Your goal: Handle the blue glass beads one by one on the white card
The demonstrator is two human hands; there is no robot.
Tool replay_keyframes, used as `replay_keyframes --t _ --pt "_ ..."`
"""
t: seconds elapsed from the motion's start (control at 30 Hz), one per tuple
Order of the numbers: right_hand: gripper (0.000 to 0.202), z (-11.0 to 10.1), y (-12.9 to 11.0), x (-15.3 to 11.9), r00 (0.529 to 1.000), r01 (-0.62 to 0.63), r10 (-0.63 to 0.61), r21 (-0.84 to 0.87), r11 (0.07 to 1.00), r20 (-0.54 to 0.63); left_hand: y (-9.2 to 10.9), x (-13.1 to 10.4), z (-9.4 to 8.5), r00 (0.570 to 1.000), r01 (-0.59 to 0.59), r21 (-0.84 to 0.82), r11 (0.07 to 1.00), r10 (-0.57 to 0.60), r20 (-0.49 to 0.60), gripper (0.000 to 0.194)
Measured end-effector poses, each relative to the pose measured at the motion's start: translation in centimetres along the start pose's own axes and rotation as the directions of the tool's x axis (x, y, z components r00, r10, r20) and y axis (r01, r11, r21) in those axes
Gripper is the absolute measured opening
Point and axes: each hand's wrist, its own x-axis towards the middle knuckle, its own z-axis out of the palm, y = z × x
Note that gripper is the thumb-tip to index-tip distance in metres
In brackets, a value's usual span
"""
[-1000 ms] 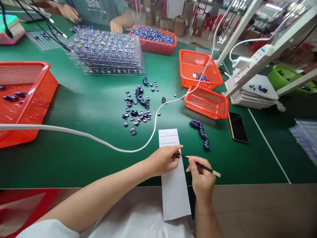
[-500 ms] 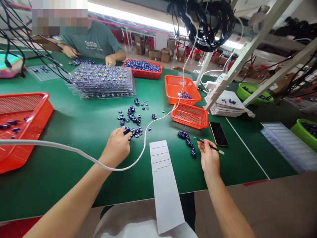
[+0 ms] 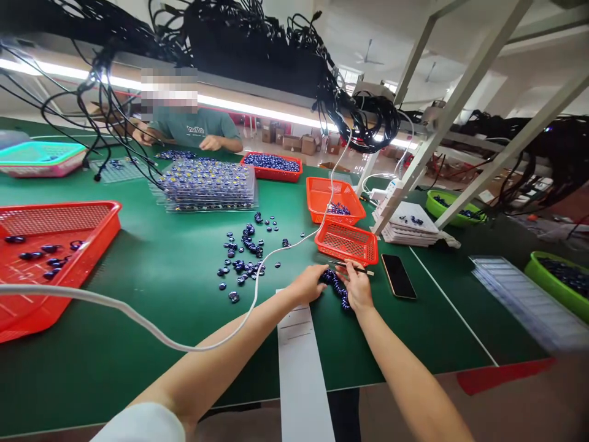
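A curved row of shiny dark-blue rounded pieces [image 3: 338,290] lies on the green table between my hands. My left hand [image 3: 307,286] is closed at the row's far end, over the top of a paper strip; what its fingers hold, if anything, is hidden. My right hand [image 3: 359,290] is closed around a slim black tool [image 3: 363,270] with a pale end, its fingers beside the row. To the left lies a scattered pile of the same blue pieces [image 3: 248,267]. The white paper strip [image 3: 304,374] runs from the table down to my lap.
A white cable [image 3: 271,255] loops across the workspace. Red baskets [image 3: 347,241] stand ahead, with a larger one [image 3: 108,227] at left. A phone [image 3: 398,276] lies at right. Stacked clear trays [image 3: 207,184] stand further back, near a co-worker [image 3: 197,126]. A metal post [image 3: 414,166] rises at right.
My left hand has moved right, from the loose pile to the row of blue pieces. My right hand has come in closer to the row with the tool. The view has tilted up.
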Motion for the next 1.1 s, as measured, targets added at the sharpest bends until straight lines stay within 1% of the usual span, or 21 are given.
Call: replay_keyframes --t 0.07,0.13,0.23,0.33,0.4,0.47,0.5,0.53,0.57,0.6,0.63,0.67,0.73,0.83,0.9,1.0,1.1 --pt "0.037 0.1 -0.2 -1.3 0.999 -0.035 0.035 0.039 0.999 0.007 -0.5 0.6 0.5 1.0 0.013 -0.04 0.999 -0.013 0.011 0.044" --pt "0.035 -0.1 -0.3 -2.9 0.998 -0.064 0.064 0.075 0.995 0.006 -0.9 0.3 0.9 0.999 0.015 -0.088 0.996 -0.011 0.038 0.039" --pt "0.031 -0.4 -0.6 -5.7 0.995 -0.089 0.094 0.123 0.988 -0.031 -1.4 -0.9 0.9 0.996 0.01 -0.164 0.986 0.005 0.091 0.04" --pt "0.027 -1.2 -1.2 -8.4 0.989 -0.08 0.098 0.16 0.984 -0.107 -1.2 -2.8 -0.1 0.993 0.019 -0.218 0.976 0.006 0.115 0.045" --pt "0.025 -1.9 -1.9 -10.0 0.982 -0.035 0.066 0.175 0.984 -0.178 -0.2 -4.6 -0.9 0.994 0.018 -0.23 0.973 0.007 0.107 0.046" --pt "0.026 -2.7 -2.7 -11.6 0.968 0.029 0.016 0.174 0.984 -0.25 1.6 -6.7 -1.3 0.995 -0.036 -0.214 0.976 0.055 0.083 0.043" --pt "0.025 -3.0 -3.0 -12.3 0.957 0.073 -0.021 0.168 0.983 -0.29 2.8 -7.7 -1.2 0.992 -0.058 -0.206 0.977 0.079 0.095 0.043" --pt "0.023 -3.2 -3.1 -13.1 0.933 0.144 -0.084 0.147 0.979 -0.35 4.0 -8.5 -1.0 0.988 -0.076 -0.184 0.98 0.099 0.117 0.043" --pt "0.023 -3.3 -3.1 -13.7 0.909 0.192 -0.129 0.124 0.974 -0.397 5.2 -9.2 -0.6 0.986 -0.075 -0.144 0.987 0.095 0.135 0.045" --pt "0.022 -3.2 -2.9 -14.3 0.885 0.228 -0.163 0.1 0.969 -0.436 6.2 -9.7 -0.1 0.982 -0.078 -0.088 0.993 0.092 0.167 0.045" --pt "0.021 -3.1 -2.7 -14.7 0.871 0.245 -0.183 0.079 0.966 -0.456 7.1 -9.9 0.4 0.977 -0.077 -0.031 0.997 0.081 0.197 0.043" --pt "0.021 -2.9 -2.4 -15.0 0.866 0.248 -0.194 0.06 0.967 -0.46 7.7 -9.9 0.9 0.972 -0.076 0.014 0.997 0.071 0.222 0.04" --pt "0.022 -2.4 -1.7 -15.4 0.873 0.245 -0.211 0.02 0.969 -0.439 8.3 -9.6 1.5 0.964 -0.084 0.072 0.994 0.062 0.26 0.03" --pt "0.023 -1.9 -1.2 -15.6 0.894 0.221 -0.217 -0.037 0.975 -0.393 7.7 -9.1 1.4 0.959 -0.088 0.103 0.991 0.056 0.279 0.014" --pt "0.022 -1.8 -1.2 -15.6 0.904 0.201 -0.212 -0.07 0.977 -0.371 6.9 -9.0 1.0 0.961 -0.082 0.116 0.99 0.047 0.272 0.009" --pt "0.023 -1.8 -1.3 -15.7 0.909 0.192 -0.217 -0.105 0.976 -0.356 5.6 -9.3 0.5 0.971 -0.07 0.119 0.99 0.04 0.236 0.014" --pt "0.022 -1.7 -1.2 -15.9 0.914 0.183 -0.214 -0.121 0.976 -0.346 4.4 -9.4 0.6 0.983 -0.035 0.091 0.995 0.018 0.182 0.017"
